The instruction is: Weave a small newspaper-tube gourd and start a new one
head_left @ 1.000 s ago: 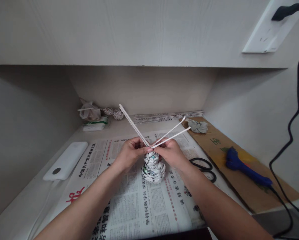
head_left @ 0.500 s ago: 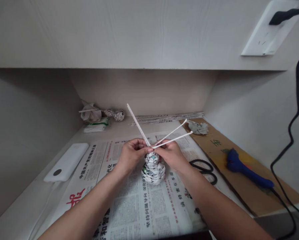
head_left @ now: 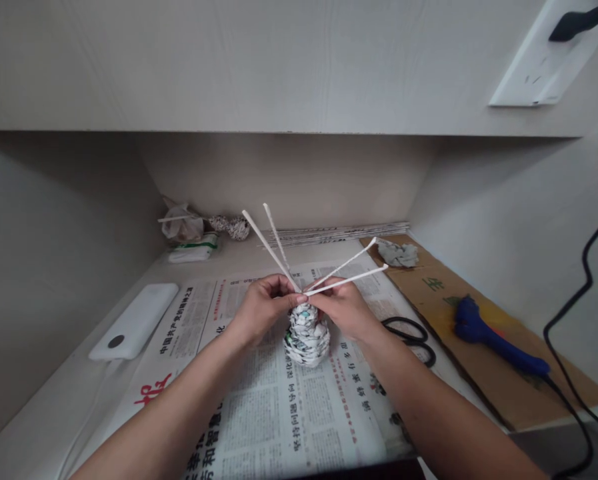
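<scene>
Between my hands is a gourd-shaped weave of rolled newspaper (head_left: pixel 307 341), its round lower end hanging toward me above the spread newspaper (head_left: pixel 259 413). My left hand (head_left: pixel 263 303) pinches its narrow top with thumb and fingers. On the other side my right hand (head_left: pixel 343 305) pinches the same top, thumb close to the left thumb. Several white paper strips (head_left: pixel 269 247) fan out from the pinched spot, some up to the left and some to the right. The fingertips behind the weave are partly hidden.
Black-handled scissors (head_left: pixel 409 332) lie right of my right hand. A blue glue gun (head_left: pixel 499 340) and crumpled paper (head_left: pixel 397 254) rest on cardboard (head_left: pixel 529 407). At left is a white power bank (head_left: pixel 135 320). Paper rods (head_left: pixel 329 235) and another woven gourd (head_left: pixel 231 227) lie at the back under a low shelf (head_left: pixel 279 73).
A second strip now shows apart at the upper left, where one stood before. The left strip leans slightly more left. Both hands keep their pinch, and the view has shifted slightly.
</scene>
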A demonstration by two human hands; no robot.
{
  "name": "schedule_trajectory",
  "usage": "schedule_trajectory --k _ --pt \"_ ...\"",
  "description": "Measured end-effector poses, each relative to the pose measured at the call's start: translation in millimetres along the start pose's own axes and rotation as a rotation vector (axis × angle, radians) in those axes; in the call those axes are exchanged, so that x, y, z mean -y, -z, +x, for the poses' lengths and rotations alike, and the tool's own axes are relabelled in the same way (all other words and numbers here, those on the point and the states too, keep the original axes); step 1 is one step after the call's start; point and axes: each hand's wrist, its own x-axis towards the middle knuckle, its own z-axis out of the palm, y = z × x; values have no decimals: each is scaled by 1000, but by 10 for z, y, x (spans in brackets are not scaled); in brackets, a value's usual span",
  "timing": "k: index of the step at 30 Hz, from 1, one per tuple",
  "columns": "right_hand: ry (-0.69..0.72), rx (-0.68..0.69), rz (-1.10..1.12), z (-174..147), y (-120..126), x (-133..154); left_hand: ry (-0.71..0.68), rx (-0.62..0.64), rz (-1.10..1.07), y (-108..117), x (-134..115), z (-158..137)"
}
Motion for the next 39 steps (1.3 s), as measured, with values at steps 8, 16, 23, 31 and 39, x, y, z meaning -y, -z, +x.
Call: schedule_trajectory --k 8,16,23,31,39 --pt "-24 28 34 -9 -12 36 31 -27 -66 -18 37 2" --pt "-45 -18 53 -6 -29 21 -15 -45 -19 -25 40 -6" --pt "-15 57 71 -16 -11 75 4 -79 -13 -21 39 1" --pt "0 6 6 -13 -23 38 33 -81 -60 -24 36 2" --pt "-2 -33 -36 -16 -48 -1 11 -47 -67 -15 58 2"
